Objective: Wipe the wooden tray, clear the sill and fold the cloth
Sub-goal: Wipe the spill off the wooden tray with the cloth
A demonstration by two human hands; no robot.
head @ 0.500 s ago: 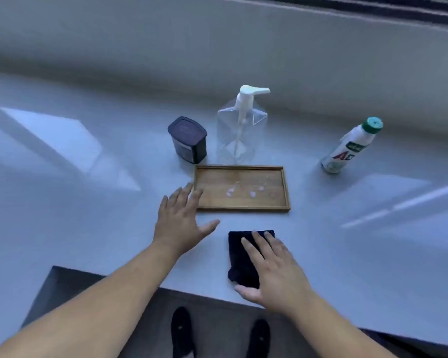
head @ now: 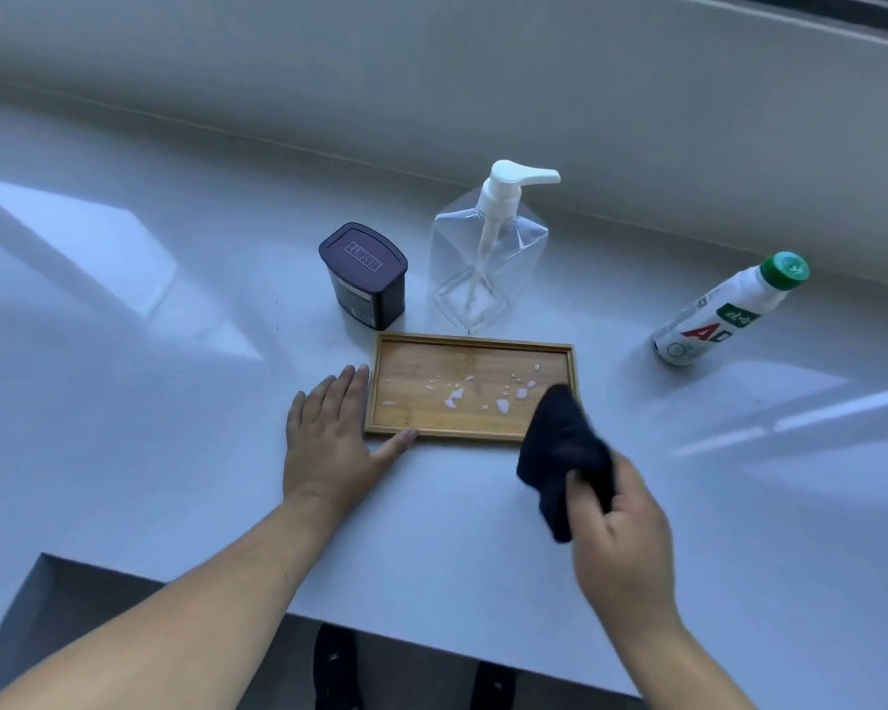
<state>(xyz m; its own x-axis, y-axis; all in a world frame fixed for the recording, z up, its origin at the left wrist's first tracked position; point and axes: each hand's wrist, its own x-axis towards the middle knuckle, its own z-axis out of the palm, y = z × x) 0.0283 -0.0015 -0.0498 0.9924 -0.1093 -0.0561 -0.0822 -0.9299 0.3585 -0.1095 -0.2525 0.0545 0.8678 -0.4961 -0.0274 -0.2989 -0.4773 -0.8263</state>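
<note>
Now your right hand [head: 621, 530] grips the lifted cloth [head: 560, 448]; left hand [head: 329, 443] lies flat, fingers apart, by the tray [head: 472, 340]. Spots remain; nothing is wiped yet.

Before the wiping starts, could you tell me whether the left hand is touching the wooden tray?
Touching: in the head view, the left hand lies flat with its thumb against the wooden tray.

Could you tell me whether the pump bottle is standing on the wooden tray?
No, the pump bottle stands on the sill behind the wooden tray.

Wooden tray [head: 421, 433] looks matt, cloth [head: 560, 448] soft, sill [head: 175, 453] glossy, pump bottle [head: 483, 269] probably clear plastic.
</note>
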